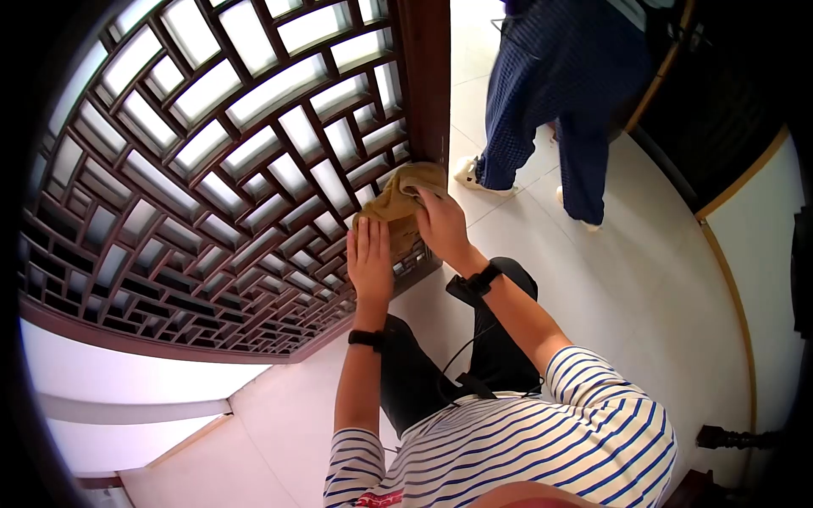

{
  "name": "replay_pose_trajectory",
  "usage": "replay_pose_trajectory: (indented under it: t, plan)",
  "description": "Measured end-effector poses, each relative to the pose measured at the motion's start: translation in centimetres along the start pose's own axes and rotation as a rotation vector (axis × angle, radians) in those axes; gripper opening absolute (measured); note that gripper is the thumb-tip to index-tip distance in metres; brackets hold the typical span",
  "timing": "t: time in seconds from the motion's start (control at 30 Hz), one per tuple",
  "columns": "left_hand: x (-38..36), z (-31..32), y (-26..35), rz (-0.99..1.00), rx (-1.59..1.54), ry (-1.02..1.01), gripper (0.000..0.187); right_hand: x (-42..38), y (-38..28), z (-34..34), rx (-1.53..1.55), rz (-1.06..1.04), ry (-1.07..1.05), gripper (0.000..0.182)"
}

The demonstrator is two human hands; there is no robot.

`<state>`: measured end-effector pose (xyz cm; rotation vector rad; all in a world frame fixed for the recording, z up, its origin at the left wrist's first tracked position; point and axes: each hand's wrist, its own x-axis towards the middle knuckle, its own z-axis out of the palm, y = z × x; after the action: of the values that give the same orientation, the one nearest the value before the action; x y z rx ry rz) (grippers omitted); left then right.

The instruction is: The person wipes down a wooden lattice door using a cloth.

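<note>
Pressing tan cloth point(405, 203) onto lattice screen point(229, 169): right hand point(440, 224) grips its upper edge; left hand point(370, 262) lies flat, open, just below.

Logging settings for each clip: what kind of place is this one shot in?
Probably an indoor room or hallway with traditional-style woodwork. A dark wooden lattice screen stands on a pale tiled floor, and both hands, left and right, press a tan cloth against it. Another person stands nearby.

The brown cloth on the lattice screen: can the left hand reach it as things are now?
Probably yes. The left hand lies flat on the lattice screen just below the brown cloth, its fingertips at the cloth's lower edge, with nothing between them. The right hand already presses the cloth.
</note>
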<state>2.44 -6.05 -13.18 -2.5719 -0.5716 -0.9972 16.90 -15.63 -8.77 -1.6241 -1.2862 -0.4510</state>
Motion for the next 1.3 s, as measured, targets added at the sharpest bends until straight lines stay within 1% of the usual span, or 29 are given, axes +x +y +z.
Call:
replay_pose_trajectory:
  t: [0.03, 0.1, 0.13, 0.17, 0.2, 0.23, 0.27, 0.3, 0.33, 0.37, 0.4, 0.43, 0.47, 0.53, 0.6, 0.63, 0.67, 0.7, 0.73, 0.77, 0.8, 0.83, 0.97, 1.03, 1.07, 1.13, 1.17, 1.23, 1.3]
  plan:
    - [-0.2, 0.4, 0.4, -0.026, -0.017, -0.017, 0.047, -0.1, 0.2, -0.1, 0.035, 0.054, -0.044, 0.044]
    - [0.1, -0.2, 0.8, -0.045, -0.055, -0.046, 0.054, 0.2, 0.1, -0.1, 0.072, 0.012, -0.004, 0.044]
    - [0.2, -0.4, 1.1, -0.047, -0.052, -0.041, 0.054, 0.4, 0.1, -0.1, 0.104, -0.021, 0.029, 0.043]
    - [0.4, -0.8, 1.6, -0.098, -0.138, -0.007, 0.056, 0.8, -0.2, -0.4, 0.103, -0.024, 0.029, 0.043]
    - [0.6, -1.3, 2.1, -0.149, -0.226, 0.025, 0.057, 1.4, -1.0, -1.0, 0.177, -0.019, 0.042, 0.043]
    - [0.9, -1.8, 2.7, -0.147, -0.228, 0.021, 0.057, 1.9, -1.8, -1.4, 0.253, -0.011, 0.056, 0.042]
    - [1.3, -2.3, 3.3, -0.198, -0.255, 0.057, 0.061, 2.6, -2.2, -1.7, 0.251, -0.007, 0.058, 0.042]
    - [1.7, -2.9, 3.5, -0.250, -0.283, 0.095, 0.064, 3.6, -2.4, -1.9, 0.225, -0.081, 0.082, 0.042]
    - [2.3, -3.4, 3.4, -0.249, -0.285, 0.092, 0.064, 4.6, -2.6, -2.0, 0.199, -0.153, 0.104, 0.042]
    - [3.1, -3.7, 3.2, -0.262, -0.258, 0.093, 0.068, 5.8, -3.0, -2.2, 0.198, -0.151, 0.102, 0.042]
    - [3.7, -3.9, 3.1, -0.277, -0.232, 0.091, 0.072, 7.1, -3.4, -2.5, 0.128, -0.198, 0.090, 0.043]
    - [4.4, -3.7, 2.7, -0.282, -0.236, 0.088, 0.072, 8.0, -3.5, -2.3, 0.058, -0.246, 0.077, 0.045]
    - [5.1, -3.4, 2.1, -0.261, -0.166, 0.105, 0.072, 8.5, -3.2, -1.8, 0.056, -0.246, 0.072, 0.045]
    - [5.4, -2.8, 1.2, -0.241, -0.095, 0.129, 0.072, 9.3, -2.9, -0.8, -0.035, -0.339, 0.164, 0.040]
    - [5.2, -2.0, 0.8, -0.169, 0.025, 0.157, 0.064, 9.7, -3.0, -0.3, -0.043, -0.332, 0.187, 0.038]
    - [4.9, -1.8, 0.7, -0.168, 0.026, 0.158, 0.064, 9.8, -3.1, -0.1, -0.051, -0.318, 0.212, 0.036]
    - [4.9, -1.8, 0.6, -0.137, 0.076, 0.167, 0.057, 9.9, -3.3, 0.1, -0.050, -0.322, 0.216, 0.036]
    - [4.9, -1.7, 0.7, -0.111, 0.126, 0.177, 0.051, 9.8, -3.5, 0.2, -0.009, -0.281, 0.231, 0.035]
    - [4.9, -1.4, 0.8, -0.118, 0.129, 0.186, 0.051, 9.8, -3.6, 0.3, 0.032, -0.243, 0.244, 0.033]
    - [5.2, -1.4, 1.1, -0.139, 0.081, 0.242, 0.048, 9.7, -4.0, 0.5, 0.033, -0.253, 0.243, 0.033]
    - [5.6, -1.3, 1.3, -0.157, 0.034, 0.300, 0.045, 9.6, -4.5, 0.8, 0.106, -0.208, 0.242, 0.032]
    - [5.7, -1.5, 1.7, -0.169, 0.015, 0.303, 0.040, 9.5, -4.7, 0.8, 0.177, -0.158, 0.241, 0.031]
    - [7.4, -3.8, 1.7, -0.166, 0.028, 0.304, 0.036, 8.9, -3.0, 0.3, 0.245, -0.176, 0.220, 0.030]
    - [8.6, -5.6, 1.5, -0.169, -0.090, 0.289, 0.028, 8.5, -1.6, -0.1, 0.245, -0.293, 0.162, 0.030]
    - [8.6, -6.0, 1.5, -0.170, -0.090, 0.275, 0.028, 7.6, -1.4, 0.0, 0.249, -0.281, 0.157, 0.030]
    - [9.2, -6.1, 1.3, -0.130, -0.088, 0.264, 0.021, 6.3, -0.8, 0.2, 0.211, -0.214, 0.088, 0.029]
    - [9.5, -6.1, 1.3, -0.126, -0.089, 0.267, 0.021, 5.7, -0.7, 0.4, 0.209, -0.216, 0.092, 0.029]
    - [9.7, -5.9, 1.4, -0.104, -0.073, 0.305, 0.015, 4.0, -0.6, 0.8, 0.220, -0.080, 0.119, 0.028]
    - [9.7, -5.7, 1.4, -0.097, -0.073, 0.302, 0.012, 3.0, -0.6, 1.0, 0.204, -0.036, 0.127, 0.028]
